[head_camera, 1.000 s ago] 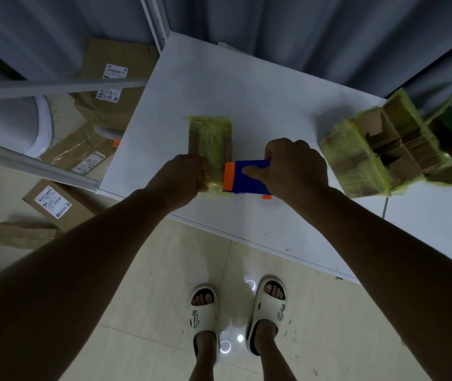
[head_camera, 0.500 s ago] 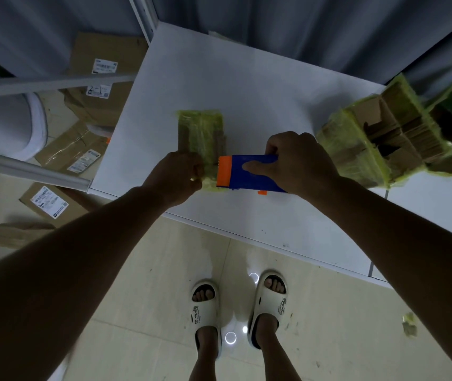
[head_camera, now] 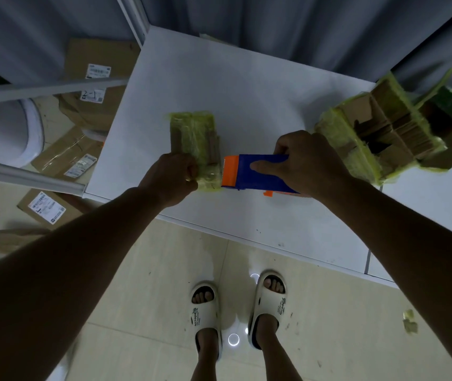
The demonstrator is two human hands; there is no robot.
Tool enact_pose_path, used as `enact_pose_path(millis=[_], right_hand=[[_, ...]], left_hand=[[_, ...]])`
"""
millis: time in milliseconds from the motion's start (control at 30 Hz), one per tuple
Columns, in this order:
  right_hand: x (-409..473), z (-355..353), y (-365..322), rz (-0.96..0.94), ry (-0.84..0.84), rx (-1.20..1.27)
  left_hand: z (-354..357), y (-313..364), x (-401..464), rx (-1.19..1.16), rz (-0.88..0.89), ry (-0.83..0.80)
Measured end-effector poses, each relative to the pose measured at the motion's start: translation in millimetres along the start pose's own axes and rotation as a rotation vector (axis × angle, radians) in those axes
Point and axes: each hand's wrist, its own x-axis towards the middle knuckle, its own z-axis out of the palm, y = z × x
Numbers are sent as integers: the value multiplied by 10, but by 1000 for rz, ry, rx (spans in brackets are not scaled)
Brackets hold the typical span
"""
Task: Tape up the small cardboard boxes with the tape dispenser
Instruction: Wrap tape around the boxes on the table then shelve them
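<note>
A person stands at a white tabletop (head_camera: 247, 86) and looks down at both hands. The left hand (head_camera: 171, 178) holds the near end of a small cardboard box (head_camera: 194, 144) that is wrapped in yellow-green tape. Its fingers curl around the box end, and the box lies flat near the front left part of the tabletop.

The right hand (head_camera: 302, 163) grips a blue tape dispenser (head_camera: 252, 171) with an orange front. The thumb lies flat along the blue side and the other fingers wrap over the top. The orange end touches the right side of the box, close to the left hand. I think the dispenser rests on the tabletop, but its underside is hard to see.

To the right, just past the right hand, sits a pile of taped boxes (head_camera: 379, 133), all bunched together with yellow-green tape. Some lean and tilt.

On the floor to the left lie brown shipping boxes (head_camera: 98, 86) with white labels. Two grey bars (head_camera: 27, 177) cross in front of them. The person wears white slippers (head_camera: 269, 303) on a pale tiled floor (head_camera: 150, 298). A small scrap of tape (head_camera: 409, 321) lies on the floor at the right. Grey curtains (head_camera: 274, 26) hang behind the tabletop.
</note>
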Motion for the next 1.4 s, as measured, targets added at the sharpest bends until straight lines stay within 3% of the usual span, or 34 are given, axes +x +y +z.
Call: enact_pose_path(millis=[300, 533, 667, 867, 1067, 1400], right_hand=[[-100, 19, 69, 17, 28, -23], [-73, 87, -33, 25, 36, -42], [-58, 110, -69, 20, 13, -69], [-47, 139, -93, 26, -19, -79], [-12, 78, -97, 81, -28, -132], [132, 174, -403, 131, -26, -352]], left_hand=[[51, -21, 31, 65, -5, -18], [31, 13, 108, 178, 16, -153], [-32, 109, 127, 309, 82, -104], [10, 142, 190, 55, 189, -184], [9, 151, 291, 53, 147, -281], [39, 193, 259, -19, 79, -250]])
